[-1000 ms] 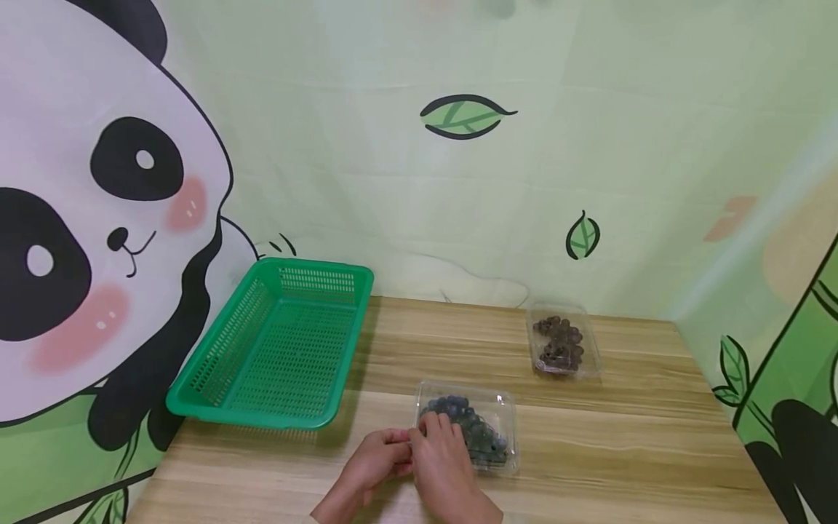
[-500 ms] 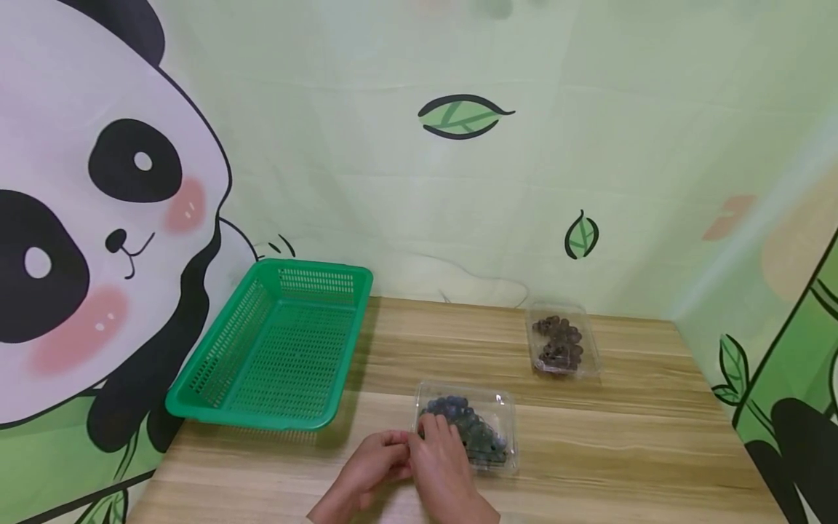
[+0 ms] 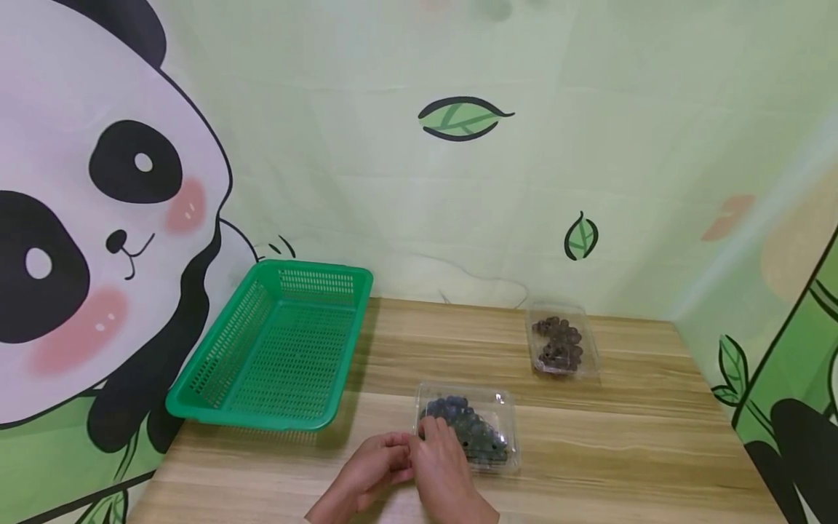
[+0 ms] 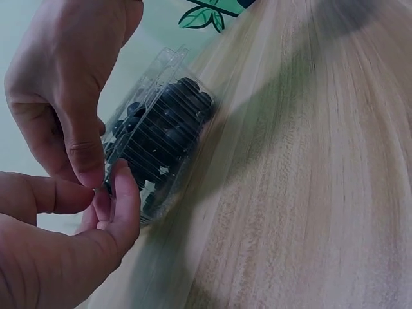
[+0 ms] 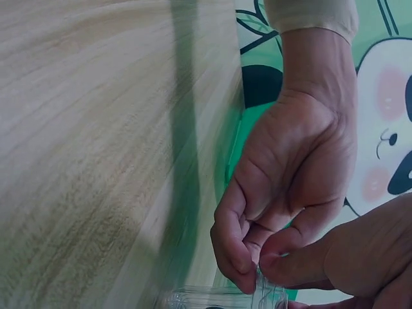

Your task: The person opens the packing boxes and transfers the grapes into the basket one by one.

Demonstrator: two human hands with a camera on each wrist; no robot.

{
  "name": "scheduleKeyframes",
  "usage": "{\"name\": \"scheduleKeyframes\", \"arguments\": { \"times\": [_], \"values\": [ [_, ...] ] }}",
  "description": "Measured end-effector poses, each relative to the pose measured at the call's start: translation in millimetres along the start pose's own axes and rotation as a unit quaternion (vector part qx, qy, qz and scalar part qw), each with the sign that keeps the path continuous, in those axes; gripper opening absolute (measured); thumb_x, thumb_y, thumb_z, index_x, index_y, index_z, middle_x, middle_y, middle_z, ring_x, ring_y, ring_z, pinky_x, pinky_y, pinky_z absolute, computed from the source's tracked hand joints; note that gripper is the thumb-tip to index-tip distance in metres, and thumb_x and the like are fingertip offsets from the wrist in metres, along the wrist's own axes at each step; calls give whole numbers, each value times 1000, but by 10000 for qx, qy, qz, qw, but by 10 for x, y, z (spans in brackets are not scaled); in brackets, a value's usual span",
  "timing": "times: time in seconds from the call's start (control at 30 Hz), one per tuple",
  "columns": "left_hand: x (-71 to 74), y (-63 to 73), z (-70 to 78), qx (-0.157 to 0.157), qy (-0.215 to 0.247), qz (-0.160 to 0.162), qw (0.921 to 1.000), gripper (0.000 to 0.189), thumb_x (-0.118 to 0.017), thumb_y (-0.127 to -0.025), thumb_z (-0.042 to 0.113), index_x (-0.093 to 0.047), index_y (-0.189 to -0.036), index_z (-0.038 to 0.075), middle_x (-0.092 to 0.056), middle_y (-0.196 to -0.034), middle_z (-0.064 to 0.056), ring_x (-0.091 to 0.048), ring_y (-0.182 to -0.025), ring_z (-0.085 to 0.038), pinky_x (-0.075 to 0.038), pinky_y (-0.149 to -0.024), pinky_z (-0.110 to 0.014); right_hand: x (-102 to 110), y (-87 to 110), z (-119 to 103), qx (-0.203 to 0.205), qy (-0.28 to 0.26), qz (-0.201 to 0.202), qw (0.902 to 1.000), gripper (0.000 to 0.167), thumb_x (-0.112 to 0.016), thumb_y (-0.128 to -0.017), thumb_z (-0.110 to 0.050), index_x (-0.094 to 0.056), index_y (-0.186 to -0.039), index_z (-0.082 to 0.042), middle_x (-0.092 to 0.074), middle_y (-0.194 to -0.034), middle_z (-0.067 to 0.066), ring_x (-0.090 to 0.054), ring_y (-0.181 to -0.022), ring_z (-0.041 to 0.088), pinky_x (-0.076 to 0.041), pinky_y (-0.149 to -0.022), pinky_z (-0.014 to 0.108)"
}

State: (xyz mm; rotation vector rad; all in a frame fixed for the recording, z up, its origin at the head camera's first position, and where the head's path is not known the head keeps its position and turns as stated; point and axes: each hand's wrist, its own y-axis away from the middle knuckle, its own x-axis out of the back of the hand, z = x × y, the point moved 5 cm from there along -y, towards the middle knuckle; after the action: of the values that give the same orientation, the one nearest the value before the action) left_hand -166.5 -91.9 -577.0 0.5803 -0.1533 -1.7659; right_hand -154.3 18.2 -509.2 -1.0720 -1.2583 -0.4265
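A clear plastic clamshell box [image 3: 499,407] of dark blue grapes [image 3: 481,440] lies at the table's front middle. My left hand [image 3: 376,466] pinches the box's left edge between thumb and fingers. Right beside it, my right hand [image 3: 445,466] grips the same edge, its fingers bent over the lid. In the left wrist view, the left hand [image 4: 77,251] has its fingertips at the box's rim, and the right hand's thumb [image 4: 84,148] points down onto that rim. The right wrist view shows both thumbs meeting at the box's edge [image 5: 267,296]. The pinched spot itself is mostly hidden by fingers.
A green slotted basket [image 3: 334,400] with nothing in it stands on the left of the wooden table [image 3: 622,451]. Farther back on the right is a second clear box [image 3: 592,349] of reddish-brown grapes [image 3: 559,346]. A panda-printed cloth [image 3: 366,167] hangs behind.
Both hands stay at the left edge of the grape box with only slight finger shifts. The box, basket and second box keep their places.
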Motion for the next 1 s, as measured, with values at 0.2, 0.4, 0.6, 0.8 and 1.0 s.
{"name": "scheduleKeyframes", "arguments": {
  "times": [0.2, 0.4, 0.6, 0.8, 1.0],
  "values": [
    [-5, 11, 7, -9, 19, -81, 10000, 32, -55, -101, 1, -55, -129, -15, -67, -92, -3, -65, -84, -11, -58, -77, -26, 20, 11, -19, 34, 115, 106, 9999, 10, -81, -75, -3, -77, -83, -7, -59, -88, 5, -53, -79, 21, -47, -69, 31],
    [0, 2, -1, -67, 52, -187, 9998, 35, -58, -102, 2, -53, -131, -17, -68, -97, -4, -65, -87, -11, -58, -78, -26, 26, 13, -21, 37, 152, 99, 9998, 5, -79, -76, -3, -77, -79, -7, -59, -86, 4, -53, -80, 21, -47, -71, 31],
    [4, -8, -30, -21, 77, -207, 9998, 39, -58, -102, 2, -49, -134, -18, -68, -105, -8, -66, -91, -12, -57, -80, -27, 19, 17, -30, 17, 186, 69, 9998, 4, -80, -77, -5, -77, -79, -5, -58, -84, 4, -52, -79, 21, -47, -70, 31],
    [20, -17, -61, 34, 271, -325, 9991, 37, -57, -102, -1, -48, -134, -16, -69, -107, -8, -67, -93, -13, -57, -82, -28, -4, 17, -37, 41, 297, -23, 9995, 6, -81, -77, -3, -76, -80, -4, -57, -83, 5, -50, -77, 20, -46, -67, 30],
    [42, -32, -72, -5, 281, -365, 9989, 36, -57, -102, 0, -50, -134, -15, -69, -109, -7, -67, -95, -14, -57, -84, -29, 1, 16, -43, 93, 374, 20, 9993, 5, -80, -78, -3, -76, -80, -4, -57, -83, 5, -50, -77, 20, -45, -68, 30]
  ]
}}
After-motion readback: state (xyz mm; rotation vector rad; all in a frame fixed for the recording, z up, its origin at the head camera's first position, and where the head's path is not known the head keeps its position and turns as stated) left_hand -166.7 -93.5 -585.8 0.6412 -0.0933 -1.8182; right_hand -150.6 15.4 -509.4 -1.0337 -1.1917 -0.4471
